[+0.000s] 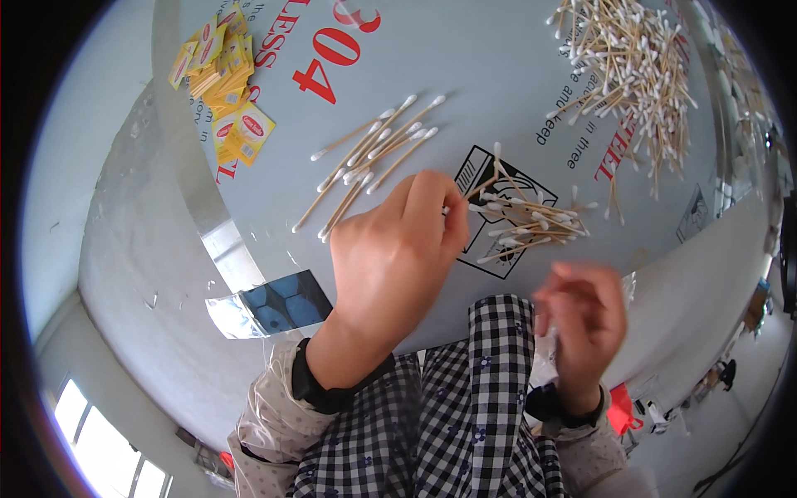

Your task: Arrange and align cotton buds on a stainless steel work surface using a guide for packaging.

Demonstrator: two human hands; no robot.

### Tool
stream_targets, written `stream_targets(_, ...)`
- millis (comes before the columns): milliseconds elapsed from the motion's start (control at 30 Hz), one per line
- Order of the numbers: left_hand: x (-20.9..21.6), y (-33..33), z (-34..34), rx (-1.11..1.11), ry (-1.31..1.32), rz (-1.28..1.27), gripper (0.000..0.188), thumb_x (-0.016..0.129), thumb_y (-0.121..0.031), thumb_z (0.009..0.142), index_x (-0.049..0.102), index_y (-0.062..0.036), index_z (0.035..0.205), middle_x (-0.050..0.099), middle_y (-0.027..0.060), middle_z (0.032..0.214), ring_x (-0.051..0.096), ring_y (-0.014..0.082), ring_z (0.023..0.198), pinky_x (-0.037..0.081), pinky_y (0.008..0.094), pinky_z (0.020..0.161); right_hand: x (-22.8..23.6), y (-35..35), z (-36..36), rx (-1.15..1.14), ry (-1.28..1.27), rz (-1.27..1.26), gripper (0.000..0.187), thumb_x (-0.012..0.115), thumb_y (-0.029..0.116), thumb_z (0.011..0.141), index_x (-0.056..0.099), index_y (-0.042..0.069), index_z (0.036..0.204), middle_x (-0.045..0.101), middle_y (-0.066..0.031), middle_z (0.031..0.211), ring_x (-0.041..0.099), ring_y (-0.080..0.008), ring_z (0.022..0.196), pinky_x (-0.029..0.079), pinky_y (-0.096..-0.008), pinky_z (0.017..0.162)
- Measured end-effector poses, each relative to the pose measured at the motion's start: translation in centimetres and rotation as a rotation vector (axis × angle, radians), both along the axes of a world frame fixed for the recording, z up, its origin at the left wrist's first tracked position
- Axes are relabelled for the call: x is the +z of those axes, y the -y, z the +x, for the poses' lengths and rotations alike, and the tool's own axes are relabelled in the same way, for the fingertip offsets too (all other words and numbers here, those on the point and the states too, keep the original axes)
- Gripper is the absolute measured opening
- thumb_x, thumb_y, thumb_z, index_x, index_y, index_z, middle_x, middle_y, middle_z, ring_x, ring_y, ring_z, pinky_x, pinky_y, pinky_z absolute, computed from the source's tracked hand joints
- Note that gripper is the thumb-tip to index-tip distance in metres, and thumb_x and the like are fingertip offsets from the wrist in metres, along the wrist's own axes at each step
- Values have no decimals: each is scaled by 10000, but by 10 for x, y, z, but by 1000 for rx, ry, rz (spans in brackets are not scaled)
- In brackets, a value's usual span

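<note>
- Cotton swabs lie crisscrossed in a small pile on a grey tabletop, just right of the fingertips of a worker's left hand.
- Thumb and forefinger of that left hand press together, one swab's white tip showing between them (whether a second is caught, the hand hides).
- Fingers of the right hand are half curled and blurred, near the table's near edge and apart from the pile; one cannot tell whether they grip anything.
- A loose spread of swabs fans out just beyond the left hand, shafts slanting much alike, while a large heap of swabs crowds the far right and yellow packets stack at far left.
- Sorting swabs a few at a time appears to be the step in hand, and it likely rewards a light pinch on the shaft, sparing the cotton.
- Crossed shafts could drag their neighbours along, so a lift straight up seems wiser than a pull sideways; the right hand might steady the rest of the pile.
</note>
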State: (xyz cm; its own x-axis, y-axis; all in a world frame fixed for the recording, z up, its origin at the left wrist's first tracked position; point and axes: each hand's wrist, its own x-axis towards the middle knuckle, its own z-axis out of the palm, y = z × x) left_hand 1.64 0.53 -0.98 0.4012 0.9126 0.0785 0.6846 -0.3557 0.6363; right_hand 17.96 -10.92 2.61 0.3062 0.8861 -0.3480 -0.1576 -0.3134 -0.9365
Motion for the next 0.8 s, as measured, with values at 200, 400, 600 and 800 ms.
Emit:
stream_targets(200,11,19,0,-362,324,80,221,786,4,640,642,-67,792,511,-9,599,496,136,449,360,277,402,3,-15,-4,76,-205,-67,221,553,107,1003,613,-35,1160,600,-38,772,467,-32,566,328,-173,478)
stream_targets(400,0,15,7,-372,310,122,230,760,30,635,669,-44,833,586,45,703,599,216,606,476,327,535,-16,78,62,-209,206,-276,302,438,193,1065,628,8,920,482,27,635,399,-23,533,276,-180,470)
stream_targets(600,-7,-10,9,-301,121,263,333,664,-46,657,682,-22,989,673,64,1015,643,242,941,504,350,755,-30,114,114,-274,663,-428,272,520,97,1009,538,-1,1262,454,42,660,409,-20,598,296,-174,544)
stream_targets(800,-16,-27,30,-358,79,380,251,676,-51,650,660,-45,901,642,48,942,625,228,905,507,348,743,-22,54,68,-38,812,-2,369,637,-107,850,588,23,1191,559,-48,955,522,-81,720,421,-190,608)
